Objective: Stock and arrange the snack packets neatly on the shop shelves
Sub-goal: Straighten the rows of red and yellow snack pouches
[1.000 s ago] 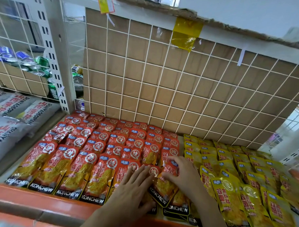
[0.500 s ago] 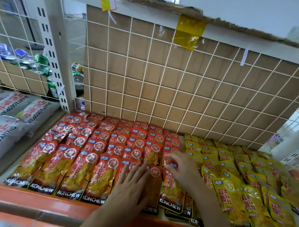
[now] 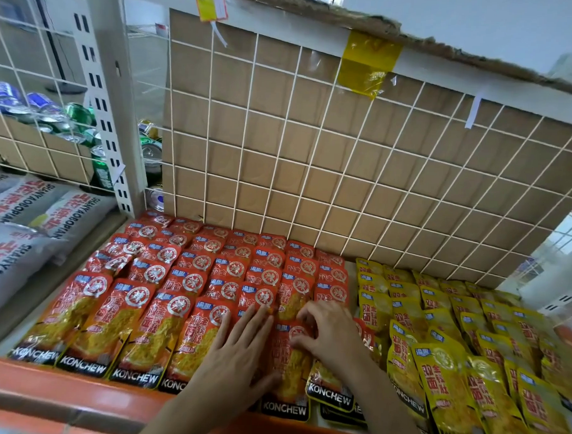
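At nine o'clock, plump grey bags [image 3: 18, 238] with a matte, pillowy skin and red print lie stacked. Above them at ten o'clock, round metal cans [image 3: 76, 115] in blue and green lie behind white wire mesh, beside a slotted white metal upright [image 3: 103, 94]. From eight o'clock toward the centre, the glossy red packets [image 3: 183, 278] lie flat in overlapping rows like shingles, each a crinkled foil rectangle with a round seal near its top and a black band at its foot. They rest on the shelf behind a smooth orange shelf lip [image 3: 74, 391]. At six o'clock the left hand [image 3: 239, 349] lies flat with its fingers straight and spread, pressing on the front row and grasping nothing. Just beside it at its three o'clock lies the front packet [image 3: 290, 384]. The right hand [image 3: 328, 336] curls over the packet's upper end, which the thumb and bent fingers pinch. From three to five o'clock, shiny yellow packets [image 3: 453, 339] of the same shape fan out in looser rows. At twelve o'clock a white wire grid [image 3: 315, 182] of square cells stands before brown cardboard [image 3: 281, 151], with a strip of wrinkled yellow tape [image 3: 366, 63] over its top edge.
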Demonstrator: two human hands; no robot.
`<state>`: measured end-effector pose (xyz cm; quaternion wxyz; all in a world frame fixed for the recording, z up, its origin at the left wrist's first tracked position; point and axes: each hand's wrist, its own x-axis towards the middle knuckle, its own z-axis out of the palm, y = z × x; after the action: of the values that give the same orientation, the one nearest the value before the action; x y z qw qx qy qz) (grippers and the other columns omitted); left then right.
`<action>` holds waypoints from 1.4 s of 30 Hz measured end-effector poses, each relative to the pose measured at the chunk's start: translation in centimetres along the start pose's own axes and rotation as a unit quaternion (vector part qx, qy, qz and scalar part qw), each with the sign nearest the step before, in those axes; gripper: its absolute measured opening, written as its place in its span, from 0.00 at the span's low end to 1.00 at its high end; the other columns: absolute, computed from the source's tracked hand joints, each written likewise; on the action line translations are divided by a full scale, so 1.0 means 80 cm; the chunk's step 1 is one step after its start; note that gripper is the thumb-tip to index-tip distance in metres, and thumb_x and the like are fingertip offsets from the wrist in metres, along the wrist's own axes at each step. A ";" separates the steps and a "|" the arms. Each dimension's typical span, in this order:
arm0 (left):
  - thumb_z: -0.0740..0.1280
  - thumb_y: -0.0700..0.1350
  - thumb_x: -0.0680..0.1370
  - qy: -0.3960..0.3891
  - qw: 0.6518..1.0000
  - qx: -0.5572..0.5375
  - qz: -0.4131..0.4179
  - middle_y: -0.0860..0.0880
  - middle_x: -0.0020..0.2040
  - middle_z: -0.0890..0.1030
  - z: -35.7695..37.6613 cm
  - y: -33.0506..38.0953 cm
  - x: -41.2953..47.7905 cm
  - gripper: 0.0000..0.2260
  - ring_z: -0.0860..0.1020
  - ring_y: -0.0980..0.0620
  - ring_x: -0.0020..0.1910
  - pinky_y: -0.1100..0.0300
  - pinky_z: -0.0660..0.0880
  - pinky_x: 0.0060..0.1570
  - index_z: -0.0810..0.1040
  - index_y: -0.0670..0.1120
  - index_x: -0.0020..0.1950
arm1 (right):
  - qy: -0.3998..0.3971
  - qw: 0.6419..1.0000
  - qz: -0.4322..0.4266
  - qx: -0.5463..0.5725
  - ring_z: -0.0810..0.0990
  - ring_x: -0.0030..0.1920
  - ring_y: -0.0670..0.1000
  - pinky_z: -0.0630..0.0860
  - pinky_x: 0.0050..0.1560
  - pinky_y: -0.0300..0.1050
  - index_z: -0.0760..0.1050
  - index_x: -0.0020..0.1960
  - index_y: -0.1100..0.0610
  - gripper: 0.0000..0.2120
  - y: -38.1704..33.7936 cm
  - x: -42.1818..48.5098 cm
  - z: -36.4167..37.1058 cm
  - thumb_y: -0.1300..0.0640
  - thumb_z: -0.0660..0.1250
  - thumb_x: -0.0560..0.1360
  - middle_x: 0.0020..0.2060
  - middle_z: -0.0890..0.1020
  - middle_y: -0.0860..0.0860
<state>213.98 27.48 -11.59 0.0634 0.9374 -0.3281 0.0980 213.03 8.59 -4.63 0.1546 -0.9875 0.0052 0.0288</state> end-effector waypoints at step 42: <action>0.43 0.63 0.79 -0.018 0.997 0.009 0.075 0.51 0.66 0.75 0.000 0.011 0.047 0.30 0.72 0.52 0.66 0.49 0.59 0.63 0.75 0.50 0.67 | 0.032 0.992 0.106 0.065 0.76 0.54 0.49 0.71 0.52 0.43 0.76 0.53 0.55 0.12 0.026 0.103 -0.018 0.48 0.67 0.74 0.54 0.79 0.50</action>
<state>216.30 24.57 -10.69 0.0417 0.9125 -0.3972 0.0885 221.32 6.15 -4.41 0.2147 -0.9696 0.1166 0.0126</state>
